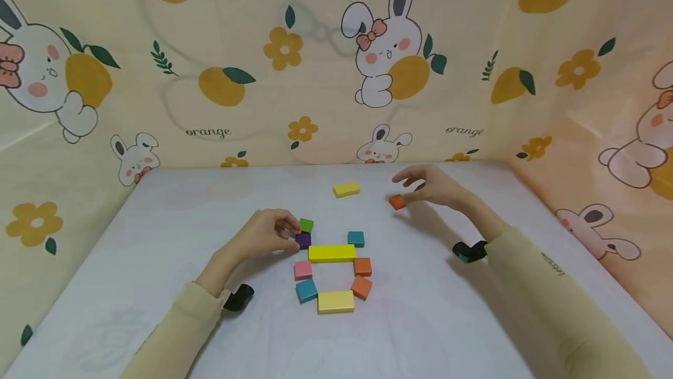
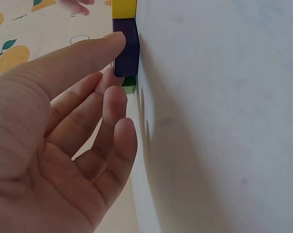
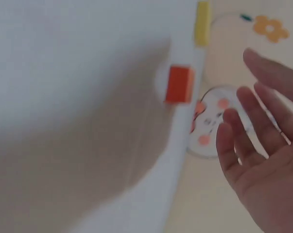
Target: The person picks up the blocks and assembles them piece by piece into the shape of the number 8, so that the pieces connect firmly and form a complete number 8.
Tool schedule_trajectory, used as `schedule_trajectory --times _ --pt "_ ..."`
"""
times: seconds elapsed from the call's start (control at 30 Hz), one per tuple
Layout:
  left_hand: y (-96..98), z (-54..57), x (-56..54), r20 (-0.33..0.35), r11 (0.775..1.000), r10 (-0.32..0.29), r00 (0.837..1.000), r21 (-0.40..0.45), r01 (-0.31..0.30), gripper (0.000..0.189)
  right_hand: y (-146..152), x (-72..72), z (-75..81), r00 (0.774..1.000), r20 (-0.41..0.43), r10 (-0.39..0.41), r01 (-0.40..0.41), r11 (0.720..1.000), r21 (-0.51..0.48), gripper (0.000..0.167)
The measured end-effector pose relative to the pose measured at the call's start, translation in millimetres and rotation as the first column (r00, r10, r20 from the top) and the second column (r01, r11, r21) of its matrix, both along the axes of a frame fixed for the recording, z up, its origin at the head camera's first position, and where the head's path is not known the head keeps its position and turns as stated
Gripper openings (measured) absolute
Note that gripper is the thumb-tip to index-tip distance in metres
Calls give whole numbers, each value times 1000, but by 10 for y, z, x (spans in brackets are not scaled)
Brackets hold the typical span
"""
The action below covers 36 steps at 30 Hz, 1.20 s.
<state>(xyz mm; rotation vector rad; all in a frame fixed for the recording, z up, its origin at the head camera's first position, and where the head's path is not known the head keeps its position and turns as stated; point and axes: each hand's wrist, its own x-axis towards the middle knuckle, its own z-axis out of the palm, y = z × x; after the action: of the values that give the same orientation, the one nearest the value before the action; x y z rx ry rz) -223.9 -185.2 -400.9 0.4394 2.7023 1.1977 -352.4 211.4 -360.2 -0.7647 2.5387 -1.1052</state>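
At the left side of the block layout, my left hand [image 1: 268, 233] pinches a purple block [image 1: 303, 241] between thumb and index finger. Its thumb tip lies over the block's face in the left wrist view, while the other fingers curl loosely. Just behind the purple block is a green block [image 1: 306, 225]. At the back right, my right hand [image 1: 433, 185] hovers by a lone orange block [image 1: 396, 202]. The right wrist view shows its fingers spread and relaxed, apart from that orange block [image 3: 179, 84].
A long yellow block [image 1: 332, 253] spans the layout's middle, with a shorter yellow block [image 1: 336, 302] at its front. Pink [image 1: 302, 270], teal [image 1: 306, 290] and orange blocks [image 1: 363, 266] line the sides. Another teal block [image 1: 356, 239] sits behind. One yellow block [image 1: 346, 190] lies farther back.
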Motion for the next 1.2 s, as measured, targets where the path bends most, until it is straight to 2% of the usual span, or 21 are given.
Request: schedule_trajectory --times 0.1,0.27,0.6,0.9,1.2 --pt "-9 -3 -2 2 1000 1 1000 2 -1 34 46 -91 -52 999 40 31 -31 999 11 50" --pt "-14 -11 -13 11 1000 9 1000 11 -9 33 83 -177 -150 995 95 36 -42 997 60 56" --pt "-11 -14 -20 6 1000 -6 1000 23 5 32 61 -245 -329 995 104 6 -14 997 79 50" --pt "-19 -27 -24 6 1000 -8 1000 25 8 32 19 -228 -338 995 96 -1 -6 997 76 48" --pt "0 30 16 8 999 -17 1000 30 17 32 37 -227 -346 994 112 -6 2 999 37 54"
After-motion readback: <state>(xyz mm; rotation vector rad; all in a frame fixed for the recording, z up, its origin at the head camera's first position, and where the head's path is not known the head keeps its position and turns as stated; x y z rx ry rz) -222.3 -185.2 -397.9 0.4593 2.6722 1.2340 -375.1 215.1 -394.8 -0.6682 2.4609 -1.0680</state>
